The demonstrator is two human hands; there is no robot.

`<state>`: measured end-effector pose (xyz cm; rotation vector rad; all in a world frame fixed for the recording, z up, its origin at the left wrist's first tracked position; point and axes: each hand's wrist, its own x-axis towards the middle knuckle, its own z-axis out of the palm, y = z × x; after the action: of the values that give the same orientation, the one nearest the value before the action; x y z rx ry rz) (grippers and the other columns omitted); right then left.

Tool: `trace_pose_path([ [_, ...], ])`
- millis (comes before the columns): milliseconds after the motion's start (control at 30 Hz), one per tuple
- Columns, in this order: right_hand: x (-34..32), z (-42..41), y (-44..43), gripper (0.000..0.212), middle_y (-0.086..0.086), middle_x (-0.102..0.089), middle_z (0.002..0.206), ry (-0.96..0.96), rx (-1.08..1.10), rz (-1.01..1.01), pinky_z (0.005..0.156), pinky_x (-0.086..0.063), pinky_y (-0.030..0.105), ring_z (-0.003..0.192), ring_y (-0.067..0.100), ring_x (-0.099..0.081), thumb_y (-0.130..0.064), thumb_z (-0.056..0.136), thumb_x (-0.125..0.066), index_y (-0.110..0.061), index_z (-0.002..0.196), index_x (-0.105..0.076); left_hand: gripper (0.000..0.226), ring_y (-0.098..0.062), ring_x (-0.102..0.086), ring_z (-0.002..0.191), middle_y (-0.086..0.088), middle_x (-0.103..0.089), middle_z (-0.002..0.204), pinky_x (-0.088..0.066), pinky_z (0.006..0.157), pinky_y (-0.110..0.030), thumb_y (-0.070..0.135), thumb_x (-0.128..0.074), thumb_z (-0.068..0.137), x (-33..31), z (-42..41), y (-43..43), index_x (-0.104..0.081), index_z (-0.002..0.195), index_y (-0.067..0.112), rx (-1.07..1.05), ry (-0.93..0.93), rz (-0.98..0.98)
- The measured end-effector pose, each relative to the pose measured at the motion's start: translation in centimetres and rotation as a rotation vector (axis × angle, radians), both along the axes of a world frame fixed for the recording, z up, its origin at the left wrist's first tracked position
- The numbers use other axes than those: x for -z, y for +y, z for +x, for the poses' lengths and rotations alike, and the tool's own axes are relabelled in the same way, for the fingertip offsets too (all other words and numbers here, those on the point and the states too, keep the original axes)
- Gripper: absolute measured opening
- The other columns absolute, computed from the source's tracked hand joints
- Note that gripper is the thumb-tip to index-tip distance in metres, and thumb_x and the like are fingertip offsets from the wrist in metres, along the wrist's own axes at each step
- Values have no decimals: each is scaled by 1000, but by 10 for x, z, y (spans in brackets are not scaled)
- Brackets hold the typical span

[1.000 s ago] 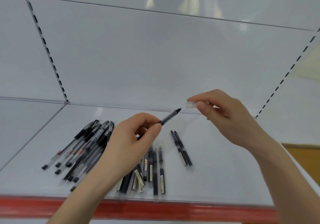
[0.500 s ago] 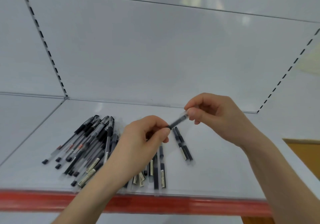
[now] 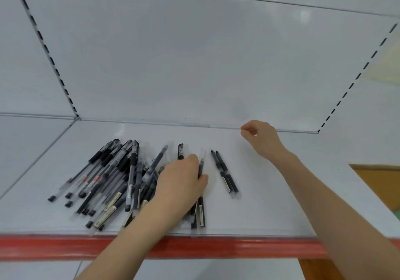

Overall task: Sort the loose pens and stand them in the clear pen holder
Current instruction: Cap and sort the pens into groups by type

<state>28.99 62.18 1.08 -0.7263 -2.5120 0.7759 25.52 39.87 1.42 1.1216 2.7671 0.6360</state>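
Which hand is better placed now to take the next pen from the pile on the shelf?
Probably the left. The left hand rests on the pile of pens, one pen between its thumb and fingers. The right hand hangs curled near the back of the shelf, apart from every pen.

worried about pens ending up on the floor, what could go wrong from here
The left hand rests on the pile of pens, and several ends lie close to the front edge of the shelf; a nudge of the forearm could push some off. The pile is crossed, so lifting one may scatter others.
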Motion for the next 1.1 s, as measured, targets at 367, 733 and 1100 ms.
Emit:
trace_pose_path([
  [367,27,-29,21,32,21,-56,122,-183,10,193,96,-34,33,115,35,-50,-11,92,-48,1,120,-56,26,-24,-58,82,6,-41,64,-35,57,-28,32,-40,95,11,0,15,-38,114,14,67,127,-64],
  [733,27,-36,6,34,16,-54,127,-152,-71,190,102,-33,33,121,31,-47,-18,94,-47,-5,125,-54,23,-22,-62,84,-1,-64,90,-43,65,-28,31,-41,94,14,-6,13,-41,111,15,51,131,-75],
  [1100,26,-85,-32,39,16,-48,128,-223,-277,259,102,-34,36,122,30,-42,-21,95,-44,-10,132,-48,22,-23,-62,81,1,-64,87,-38,58,-28,32,-44,92,14,-13,2,-41,107,16,-13,149,-66],
])
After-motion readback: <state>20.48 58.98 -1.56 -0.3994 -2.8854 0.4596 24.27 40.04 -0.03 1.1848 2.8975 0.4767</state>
